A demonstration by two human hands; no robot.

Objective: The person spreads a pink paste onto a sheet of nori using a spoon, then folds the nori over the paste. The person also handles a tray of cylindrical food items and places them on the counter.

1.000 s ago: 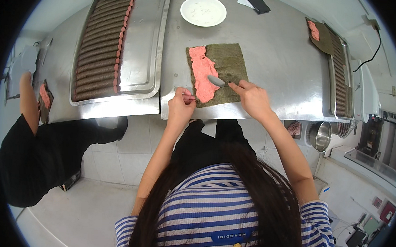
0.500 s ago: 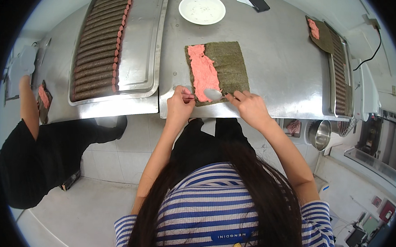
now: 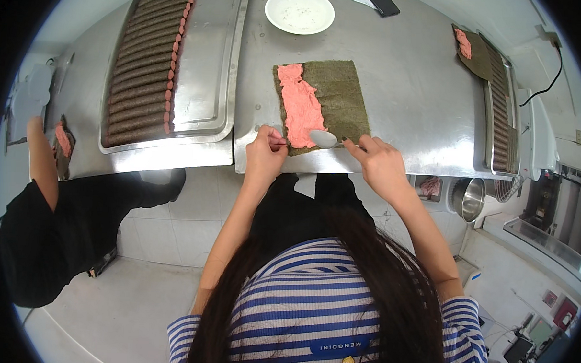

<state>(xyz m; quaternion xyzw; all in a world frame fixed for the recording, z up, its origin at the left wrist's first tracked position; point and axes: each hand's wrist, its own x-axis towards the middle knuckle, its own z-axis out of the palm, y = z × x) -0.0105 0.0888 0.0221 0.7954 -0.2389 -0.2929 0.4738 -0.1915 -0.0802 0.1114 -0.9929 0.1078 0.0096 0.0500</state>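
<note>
A dark green seaweed sheet (image 3: 339, 96) lies on the steel table before me. Pink paste (image 3: 300, 110) covers a long strip along its left side. My right hand (image 3: 379, 162) grips a metal spoon (image 3: 323, 139), whose bowl is at the right side of the paste's near end; most of its handle is hidden in the fingers. At the sheet's near left corner, my left hand (image 3: 266, 154) is closed in a pinch on the edge.
A metal tray (image 3: 206, 106) of seaweed rolls (image 3: 142, 78) stands at left. Beyond the sheet are a white bowl (image 3: 300, 12) and a dark flat object (image 3: 382, 2). Another roll tray (image 3: 500, 119) is at right, with a part-coated sheet (image 3: 474, 56). A co-worker's arm (image 3: 42, 158) is far left.
My right hand has shifted a little right, drawing the spoon bowl to the paste's right edge. My left hand stays at the sheet's corner.
</note>
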